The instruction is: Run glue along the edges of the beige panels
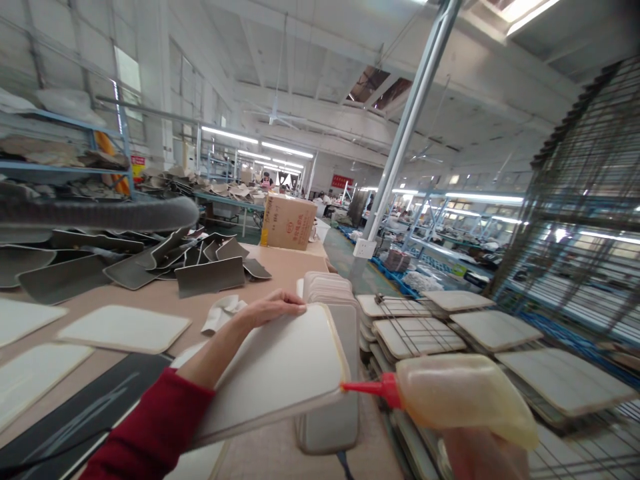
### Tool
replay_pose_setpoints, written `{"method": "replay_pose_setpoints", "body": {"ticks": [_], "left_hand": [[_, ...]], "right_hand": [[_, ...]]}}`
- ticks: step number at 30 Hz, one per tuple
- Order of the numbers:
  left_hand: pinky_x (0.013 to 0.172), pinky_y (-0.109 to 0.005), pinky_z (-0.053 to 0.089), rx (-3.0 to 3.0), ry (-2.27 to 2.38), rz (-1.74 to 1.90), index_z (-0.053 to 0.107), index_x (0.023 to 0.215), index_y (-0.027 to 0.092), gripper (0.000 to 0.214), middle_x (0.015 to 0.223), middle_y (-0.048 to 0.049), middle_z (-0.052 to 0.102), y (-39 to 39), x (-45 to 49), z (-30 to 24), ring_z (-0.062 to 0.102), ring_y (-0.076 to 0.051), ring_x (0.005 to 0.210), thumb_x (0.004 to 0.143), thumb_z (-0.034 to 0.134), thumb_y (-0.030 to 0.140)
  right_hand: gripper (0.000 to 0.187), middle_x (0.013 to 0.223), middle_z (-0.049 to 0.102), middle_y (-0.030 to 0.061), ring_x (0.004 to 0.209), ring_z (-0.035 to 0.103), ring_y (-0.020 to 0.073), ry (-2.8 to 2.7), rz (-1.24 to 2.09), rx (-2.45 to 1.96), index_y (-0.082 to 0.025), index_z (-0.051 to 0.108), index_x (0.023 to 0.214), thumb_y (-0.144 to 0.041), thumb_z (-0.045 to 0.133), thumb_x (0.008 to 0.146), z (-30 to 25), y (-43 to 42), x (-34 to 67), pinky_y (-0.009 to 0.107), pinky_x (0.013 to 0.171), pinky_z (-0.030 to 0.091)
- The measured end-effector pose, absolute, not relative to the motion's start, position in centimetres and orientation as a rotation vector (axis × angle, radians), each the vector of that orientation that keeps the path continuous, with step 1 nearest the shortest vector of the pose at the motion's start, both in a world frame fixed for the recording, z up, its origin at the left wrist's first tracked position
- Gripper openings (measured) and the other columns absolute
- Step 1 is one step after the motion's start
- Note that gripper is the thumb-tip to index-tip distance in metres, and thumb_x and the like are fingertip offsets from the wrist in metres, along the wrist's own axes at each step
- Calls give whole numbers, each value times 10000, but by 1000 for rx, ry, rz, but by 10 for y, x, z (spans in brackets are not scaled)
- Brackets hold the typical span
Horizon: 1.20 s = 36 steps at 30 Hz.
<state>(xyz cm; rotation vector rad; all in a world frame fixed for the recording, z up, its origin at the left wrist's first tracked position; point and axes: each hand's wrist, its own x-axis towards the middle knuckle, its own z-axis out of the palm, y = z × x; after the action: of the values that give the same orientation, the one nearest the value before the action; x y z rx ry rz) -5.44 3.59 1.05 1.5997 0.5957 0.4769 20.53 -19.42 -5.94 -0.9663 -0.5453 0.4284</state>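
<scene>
My left hand (pixel 273 308) grips the far edge of a white rounded panel (pixel 280 373), which is tilted up off the table. Its fingers are closed over the rim. In my right hand (pixel 485 453) is a squeeze bottle (pixel 455 393) of yellowish glue with a red nozzle (pixel 373 388). The nozzle tip touches the panel's right corner, where a yellowish line runs along the edge. The bottle covers part of my right hand. Beneath the held panel lie grey rounded panels (pixel 330 427), and behind it stands a stack of similar pieces (pixel 327 287).
White panels (pixel 125 328) lie on the table at left, near a dark board (pixel 85 407). Grey curved sheets (pixel 210 267) are piled behind them. To the right, wire racks (pixel 415 330) carry more panels. A cardboard box (pixel 287 221) and a metal post (pixel 400 133) stand farther off.
</scene>
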Motion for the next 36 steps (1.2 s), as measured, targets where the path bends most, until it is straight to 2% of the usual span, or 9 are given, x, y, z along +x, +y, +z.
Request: {"method": "replay_pose_setpoints", "body": {"ticks": [8, 10, 13, 18, 23, 25, 29, 32, 36], "left_hand": [[443, -193, 412, 1438, 675, 605, 686, 736, 127, 423, 622, -20, 672, 38, -51, 0, 565, -114, 487, 541, 791, 487], [442, -197, 412, 1386, 682, 620, 681, 739, 123, 453, 618, -20, 672, 38, -48, -3, 566, -116, 487, 508, 805, 492], [447, -203, 410, 1321, 686, 637, 662, 722, 121, 483, 608, -18, 663, 38, -45, -7, 562, -116, 489, 464, 822, 496], [463, -207, 403, 1249, 708, 692, 607, 686, 143, 491, 581, 13, 625, 37, -43, -13, 547, -111, 493, 431, 833, 497], [499, -211, 411, 1219, 692, 671, 572, 718, 163, 449, 612, 29, 619, 38, -43, -17, 557, -108, 521, 496, 821, 464], [500, -213, 416, 1211, 689, 651, 561, 725, 165, 479, 614, 30, 620, 38, -42, -17, 555, -107, 526, 478, 829, 476], [497, -209, 420, 1206, 697, 652, 548, 732, 167, 538, 603, 38, 618, 35, -42, -15, 550, -103, 528, 434, 839, 508], [494, -203, 419, 1208, 694, 645, 531, 724, 172, 556, 586, 47, 607, 34, -41, -16, 539, -95, 520, 427, 836, 530], [495, -206, 425, 1185, 679, 634, 518, 725, 177, 549, 593, 49, 607, 36, -40, -21, 537, -93, 511, 442, 838, 521]], "right_hand": [[246, 618, 635, 0, 574, 577, 156, -646, 308, -779, -191, 625, 728, -193, 804, 560, -63, -187, 212, 269, 550, 539], [223, 614, 622, -9, 568, 569, 141, -675, 247, -751, -190, 627, 714, -184, 797, 570, -51, -185, 205, 282, 603, 548], [270, 688, 633, 8, 640, 601, 171, -712, 228, -724, -185, 651, 792, -194, 797, 564, -33, -183, 195, 347, 687, 560], [503, 941, 668, 102, 779, 640, 251, -688, 229, -754, -169, 645, 1010, -271, 815, 547, -26, -180, 190, 335, 627, 565], [300, 749, 653, 18, 657, 599, 147, -656, 237, -729, -184, 672, 823, -179, 810, 556, -39, -174, 197, 238, 597, 536], [333, 779, 659, 0, 630, 574, 109, -627, 217, -695, -196, 679, 855, -170, 817, 553, -38, -171, 199, 197, 587, 523], [546, 998, 663, 51, 856, 628, 212, -618, 187, -661, -166, 654, 1031, -305, 843, 538, -29, -165, 202, 300, 710, 572], [545, 1040, 653, 50, 954, 614, 253, -617, 210, -672, -163, 654, 1031, -321, 843, 545, -26, -161, 204, 376, 804, 564], [516, 1102, 642, 36, 1015, 595, 228, -581, 257, -676, -184, 645, 1052, -283, 825, 579, -31, -159, 203, 322, 837, 539]]}}
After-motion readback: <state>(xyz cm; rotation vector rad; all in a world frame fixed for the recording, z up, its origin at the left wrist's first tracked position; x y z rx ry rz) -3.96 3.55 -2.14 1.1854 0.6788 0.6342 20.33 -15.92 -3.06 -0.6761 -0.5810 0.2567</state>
